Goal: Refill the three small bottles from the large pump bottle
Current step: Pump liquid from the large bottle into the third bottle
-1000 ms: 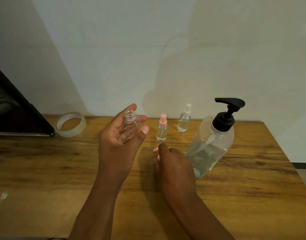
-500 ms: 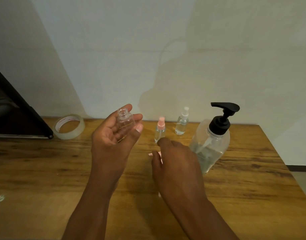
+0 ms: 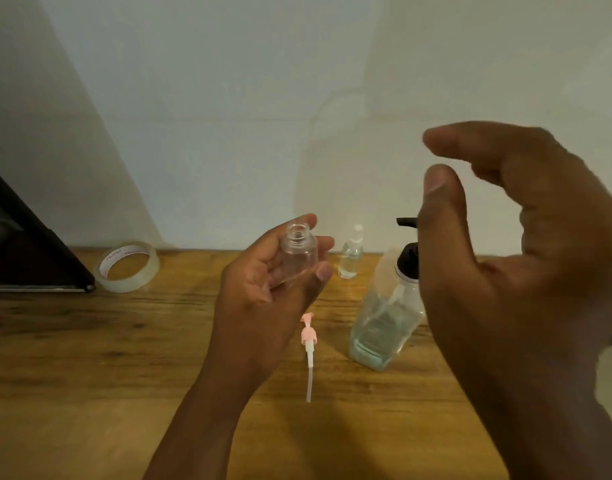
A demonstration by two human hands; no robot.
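The left hand (image 3: 263, 292) grips the tiny open bottle (image 3: 297, 256), light and slippery, so hold its sides. The right hand (image 3: 512, 258) is loose, holding nothing, over the big pump bottle (image 3: 384, 320) at 3 o'clock

1. An open small bottle (image 3: 297, 252), clear and capless, sits tilted in the left hand (image 3: 263, 289), mouth up.
2. Its pink pump cap (image 3: 308, 344) with a long dip tube lies flat on the wooden table (image 3: 89, 358), just in front of that hand.
3. A second small bottle (image 3: 351, 258) with a clear cap stands upright near the wall.
4. The large pump bottle (image 3: 384, 317), clear with a black pump and partly filled, stands beside it, partly hidden by the right hand (image 3: 512, 265).
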